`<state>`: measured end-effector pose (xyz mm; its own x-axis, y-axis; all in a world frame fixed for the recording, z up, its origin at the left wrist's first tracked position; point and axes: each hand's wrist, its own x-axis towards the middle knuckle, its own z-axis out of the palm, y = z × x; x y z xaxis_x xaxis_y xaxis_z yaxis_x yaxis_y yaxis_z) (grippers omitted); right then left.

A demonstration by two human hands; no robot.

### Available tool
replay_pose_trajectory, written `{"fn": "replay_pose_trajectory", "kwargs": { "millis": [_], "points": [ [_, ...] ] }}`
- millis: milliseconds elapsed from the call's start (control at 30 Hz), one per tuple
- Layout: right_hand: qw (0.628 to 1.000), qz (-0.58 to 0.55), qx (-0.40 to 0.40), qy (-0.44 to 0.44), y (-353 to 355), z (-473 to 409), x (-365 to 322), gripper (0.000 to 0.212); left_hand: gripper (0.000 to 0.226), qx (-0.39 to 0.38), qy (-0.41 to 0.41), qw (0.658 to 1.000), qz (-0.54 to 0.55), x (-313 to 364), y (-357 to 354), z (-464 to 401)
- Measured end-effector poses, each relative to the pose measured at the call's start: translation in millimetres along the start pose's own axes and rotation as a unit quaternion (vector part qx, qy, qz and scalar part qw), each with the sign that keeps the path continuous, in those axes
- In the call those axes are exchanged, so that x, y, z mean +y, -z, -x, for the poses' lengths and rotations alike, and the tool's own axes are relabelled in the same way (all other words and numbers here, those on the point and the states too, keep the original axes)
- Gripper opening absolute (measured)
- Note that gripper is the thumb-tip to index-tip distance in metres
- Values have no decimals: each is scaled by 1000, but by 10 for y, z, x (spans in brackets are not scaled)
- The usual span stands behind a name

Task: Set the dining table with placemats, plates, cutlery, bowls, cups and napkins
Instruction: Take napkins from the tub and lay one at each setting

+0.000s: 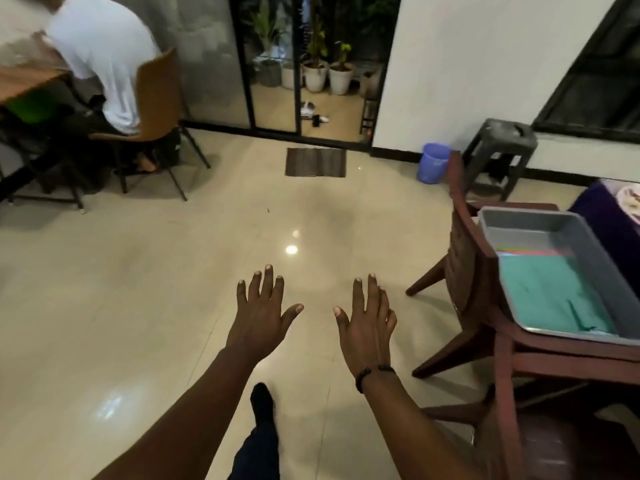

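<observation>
Both hands are stretched out over the tiled floor (173, 306), palms down, holding nothing: the left hand (261, 315) has its fingers (266, 282) spread straight, and the right hand (367, 323) is likewise flat and splayed. The task's supplies sit to the right: a grey tray (588, 244) resting on the seat of a dark wooden chair (471, 271), with folded teal cloths (547, 296), probably placemats or napkins, lying inside it over a few coloured sheets. The dining worktop (609, 223), draped in purple, shows only at the far right edge. This looks like the very start, before anything is fetched. The next move calls for turning right and reaching into the tray to lift out a cloth.
</observation>
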<state>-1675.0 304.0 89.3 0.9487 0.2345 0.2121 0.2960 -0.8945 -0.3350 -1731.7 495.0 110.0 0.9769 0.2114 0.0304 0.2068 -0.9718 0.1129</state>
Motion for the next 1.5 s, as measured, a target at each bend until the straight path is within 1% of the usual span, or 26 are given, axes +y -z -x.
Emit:
{"fn": "replay_pose_trajectory", "kwargs": {
  "millis": [100, 167, 200, 267, 333, 367, 433, 500, 600, 700, 800, 867, 900, 967, 1033, 1100, 1200, 1300, 1500],
  "points": [
    [998, 7, 41, -45, 12, -511, 26, 59, 82, -3, -63, 998, -2, -22, -3, -819],
    [993, 8, 68, -92, 89, -810, 32, 55, 82, -16, -95, 995, 29, 21, 94, -1284],
    [990, 9, 90, -111, 139, -954, 34, 53, 83, -6, -120, 992, 31, 46, 136, -1535],
    [983, 16, 134, -126, 232, -1201, 22, 51, 83, 40, -169, 985, 22, 114, 224, -1997],
    [970, 0, 183, -162, 281, -1451, 55, 49, 81, 19, -199, 979, 45, 235, 316, -2421],
    [960, 1, 211, -181, 317, -1528, 82, 46, 80, 20, -211, 976, 57, 309, 342, -2578],
    [946, 31, 263, -190, 414, -1651, 168, 40, 78, 32, -232, 969, 78, 478, 415, -2848],
    [933, 74, 293, -197, 526, -1856, 294, 35, 80, 46, -261, 960, 93, 711, 486, -3151],
    [902, 70, 348, -247, 679, -2078, 583, 32, 78, 41, -301, 946, 114, 1165, 565, -3487],
    [877, 50, 382, -286, 857, -2234, 977, 35, 73, 56, -371, 918, 127, 1730, 646, -3792],
    [843, 43, 435, -314, 1066, -2325, 1597, 37, 53, 71, -453, 877, 144, 2298, 660, -4081],
    [814, 40, 465, -346, 1198, -2354, 2123, 31, 42, 82, -497, 851, 147, 2712, 589, -4312],
    [803, 42, 470, -364, 1228, -2352, 2400, 27, 39, 82, -511, 844, 142, 2920, 524, -4435],
    [786, 37, 459, -412, 1222, -2318, 2917, 21, 35, 62, -525, 841, 119, 3316, 334, -4659],
    [777, 30, 424, -465, 1163, -2285, 3379, 20, 31, 32, -536, 839, 92, 3743, 76, -4873],
    [782, 31, 367, -502, 1030, -2230, 3711, 20, 31, -13, -547, 834, 70, 4104, -147, -4981],
    [791, 20, 286, -540, 834, -2173, 4149, 25, 33, -86, -579, 809, 57, 4684, -461, -5018],
    [784, 4, 231, -577, 660, -2161, 4375, 27, 36, -161, -589, 790, 45, 5057, -761, -4972],
    [762, 0, 167, -625, 291, -2172, 4667, 25, 35, -259, -549, 794, 1, 5521, -1499, -4925]
  ]
}}
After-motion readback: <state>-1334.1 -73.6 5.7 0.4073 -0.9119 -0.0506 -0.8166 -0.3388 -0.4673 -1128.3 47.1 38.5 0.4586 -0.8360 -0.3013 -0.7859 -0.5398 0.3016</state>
